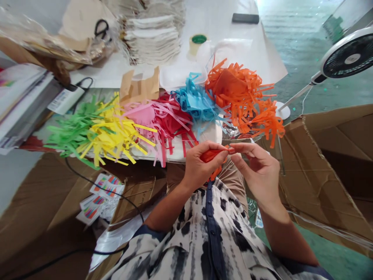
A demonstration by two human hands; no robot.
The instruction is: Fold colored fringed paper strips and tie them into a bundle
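My left hand (201,161) is closed around an orange paper tassel (210,155), whose fringe hangs below toward my lap. With bent fingers, my right hand (258,165) pinches the tassel's rolled tip; the thumb sits a little below the index finger. Just past my hands lies a pile of orange fringed paper (233,85). Beside it, running leftward along the table edge, are blue fringe (196,99), red fringe (175,116), pink fringe (142,114), yellow fringe (112,134) and green fringe (75,128).
Behind the fringes are a brown paper piece (140,85), a clear plastic tray (180,76), a tape roll (198,42) and stacked white bundles (154,39). Black-handled scissors (101,29) lie back left. A fan (349,58) and cardboard box (309,171) stand right; printed cards (100,198) sit in a box lower left.
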